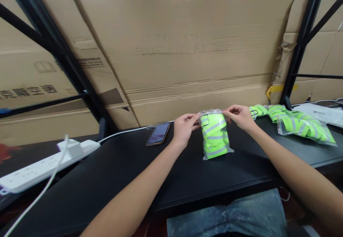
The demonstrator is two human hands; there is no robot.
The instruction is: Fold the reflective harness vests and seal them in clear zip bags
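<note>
Left hand [183,130] pinches one top corner, right hand [241,118] pinches the other, fingertips closed! The clear plastic bag [216,138] of neon reflective straps [213,127] is stretched between them, over the black bench [128,172].

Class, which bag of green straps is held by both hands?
The clear bag pinched at its top corners between the left hand and right hand; the other green bundles lie on the black table, farther right.
</note>
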